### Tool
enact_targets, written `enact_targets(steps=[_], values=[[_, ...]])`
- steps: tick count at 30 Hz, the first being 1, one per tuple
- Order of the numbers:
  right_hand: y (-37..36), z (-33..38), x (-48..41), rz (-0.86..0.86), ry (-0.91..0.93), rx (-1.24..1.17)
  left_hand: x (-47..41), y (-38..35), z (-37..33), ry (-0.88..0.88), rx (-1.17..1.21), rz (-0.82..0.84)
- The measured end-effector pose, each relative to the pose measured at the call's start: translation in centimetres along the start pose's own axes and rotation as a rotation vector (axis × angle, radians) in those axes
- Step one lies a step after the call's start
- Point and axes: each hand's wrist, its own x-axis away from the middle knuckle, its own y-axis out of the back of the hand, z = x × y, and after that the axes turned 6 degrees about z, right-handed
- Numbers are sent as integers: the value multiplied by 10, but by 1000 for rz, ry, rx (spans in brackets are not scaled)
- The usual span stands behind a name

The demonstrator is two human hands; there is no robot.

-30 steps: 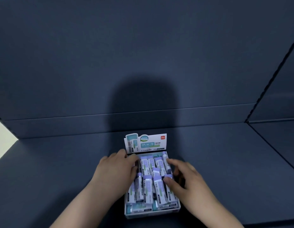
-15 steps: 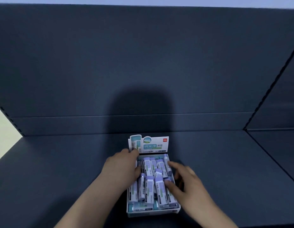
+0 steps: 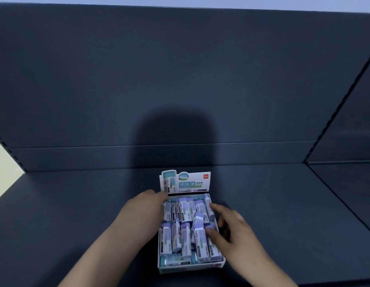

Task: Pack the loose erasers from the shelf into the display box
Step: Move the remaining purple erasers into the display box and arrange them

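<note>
A white display box [image 3: 190, 267] with an upright printed header card [image 3: 185, 181] stands on the dark shelf, low in the middle of the view. It is filled with several erasers [image 3: 185, 237] in white and purple sleeves, some lying crooked on top. My left hand [image 3: 143, 212] rests against the box's left wall, its fingertips at the back left corner. On the right side, my right hand [image 3: 231, 230] has its thumb on an eraser near the wall and its fingers reaching along the rim. No loose eraser lies on the shelf outside the box.
The dark blue shelf board [image 3: 76, 214] spreads to both sides of the box. A tall back panel [image 3: 180, 79] rises behind it. A seam to a neighbouring shelf section [image 3: 335, 193] runs at the right. The shelf's left end [image 3: 12, 175] opens to a pale surface.
The view has tilted up a little. My left hand slid toward the box's back left corner. My right thumb has shifted slightly on the erasers at the right wall.
</note>
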Motion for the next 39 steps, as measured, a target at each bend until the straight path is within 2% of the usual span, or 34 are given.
enact_targets(steps=[4, 9, 13, 16, 20, 28, 35, 39], values=[[1, 1, 1, -15, -3, 31, 7, -7, 11, -49, 108, -31], [6, 22, -2, -111, 41, 168, 11, -9, 12, -86, 179, -76], [0, 56, -16, -67, 54, 382, 11, -3, 2, -149, 76, -121], [-12, 72, -31, -1, 31, 601, 8, -4, -2, -143, 10, -89], [-15, 78, -45, 32, -54, 728, 5, -6, 0, -115, -42, -46], [-1, 71, -46, 28, -191, 694, -6, -2, -7, -157, 18, -8], [0, 68, -38, -12, -172, 546, -12, 3, -11, -150, -54, 99], [1, 69, -37, 21, -172, 476, -19, 7, -14, -131, -56, 129]])
